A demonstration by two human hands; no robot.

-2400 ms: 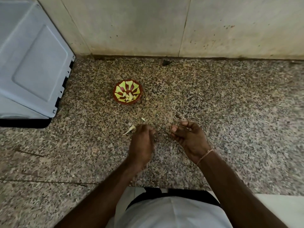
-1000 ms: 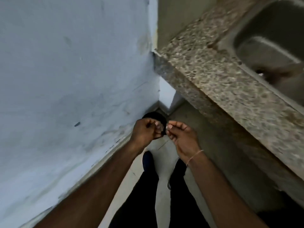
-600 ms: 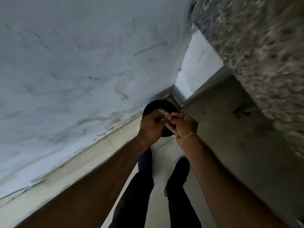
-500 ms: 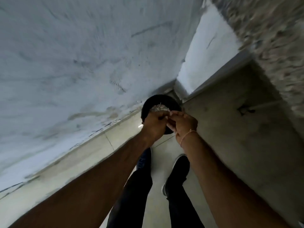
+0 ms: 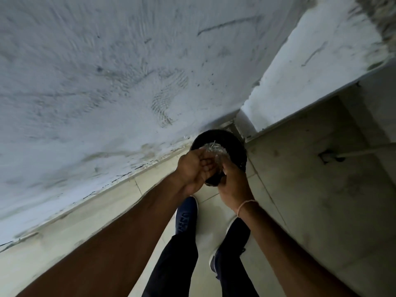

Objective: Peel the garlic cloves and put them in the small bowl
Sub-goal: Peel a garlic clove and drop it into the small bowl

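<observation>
Above a round black bin in the floor corner: left hand and right hand, pressed together palm to palm, fingers of the left hand curled against the right. Grip of each hand: cannot tell whether wide, narrow or closed on anything; inner faces hidden by the other hand. Inside the bin, just beyond the fingertips: a heap of pale, papery scraps, too blurred to identify for certain. On the right wrist: a thin pinkish band. Below the hands: two legs in dark trousers, two dark blue shoes on pale floor tiles, toes pointing toward the bin. To the left, filling the upper half of the view: a rough, whitish wall with scuffs and dark marks, meeting the floor along a cracked skirting line. To the right: a grey concrete face with a small fitting and a thin pipe. At the extreme upper right: a blurred speckled stone edge. Garlic cloves and small bowl: out of view, location not determinable.
</observation>
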